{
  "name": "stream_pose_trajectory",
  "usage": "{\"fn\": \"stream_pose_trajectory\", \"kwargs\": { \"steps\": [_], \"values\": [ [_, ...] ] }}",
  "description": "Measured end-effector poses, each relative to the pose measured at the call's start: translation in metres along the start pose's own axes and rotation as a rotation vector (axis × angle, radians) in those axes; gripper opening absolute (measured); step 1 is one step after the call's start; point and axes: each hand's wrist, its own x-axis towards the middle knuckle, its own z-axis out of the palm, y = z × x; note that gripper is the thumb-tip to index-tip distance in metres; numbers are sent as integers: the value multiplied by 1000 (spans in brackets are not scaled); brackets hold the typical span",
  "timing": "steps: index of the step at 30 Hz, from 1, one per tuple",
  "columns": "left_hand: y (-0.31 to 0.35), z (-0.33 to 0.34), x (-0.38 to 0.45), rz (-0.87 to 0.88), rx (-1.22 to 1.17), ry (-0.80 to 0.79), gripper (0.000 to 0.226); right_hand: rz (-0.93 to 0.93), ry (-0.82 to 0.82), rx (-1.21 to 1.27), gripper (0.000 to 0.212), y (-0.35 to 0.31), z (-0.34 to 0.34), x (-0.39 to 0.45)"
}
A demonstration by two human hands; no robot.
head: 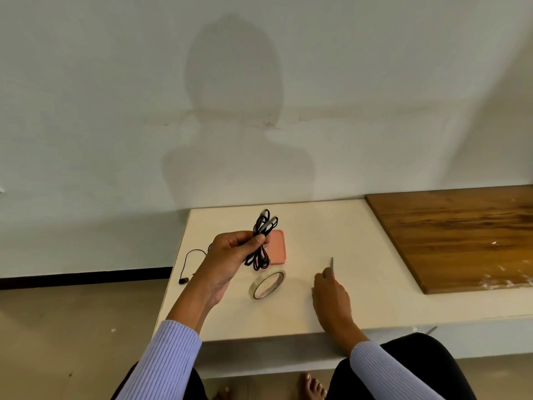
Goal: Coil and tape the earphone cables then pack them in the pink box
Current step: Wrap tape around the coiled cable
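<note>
The coiled earphone cable (pixel 261 243) in my left hand (pixel 230 255) is black and braided, folded into a long narrow bundle with silver-grey plug ends sticking out at its far tip. Its long axis runs near to far, tilted a little to the right at the far end, and it hangs in the air above the counter (pixel 331 226). My left grip pinches the bundle at its middle, thumb and fingers curled round it. Just behind the bundle lies the pink box (pixel 278 246), flat on the counter and closed, so I cannot tell what is in it. The tape roll (pixel 267 284) stands tilted on its edge just near of the box. A second black earphone cable (pixel 190 264) trails loose at the counter's left edge. My right hand (pixel 331 295) rests on the counter to the right of the roll, its grip pinching a thin grey blade (pixel 332 264) that points far. A wooden board (pixel 461 235) lies at the right
</note>
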Motion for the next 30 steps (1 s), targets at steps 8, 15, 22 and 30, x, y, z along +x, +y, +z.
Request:
{"fn": "stream_pose_trajectory", "kwargs": {
  "steps": [8, 15, 22, 30],
  "values": [
    [-2, -3, -3, 1, -40, 19, 19, 222, 53, -8, 26, -5, 2, 1],
    [-3, -9, -7, 3, -85, 29, 27, -13, -51, -39, 24, -11, 4, -1],
    [-3, -14, -8, 12, -64, 39, 23, 28, -39, 128, 22, -13, -4, -10],
    [-3, -14, -9, 9, -75, 44, 24, 114, -143, -62, 16, -25, -16, -11]
  ]
}}
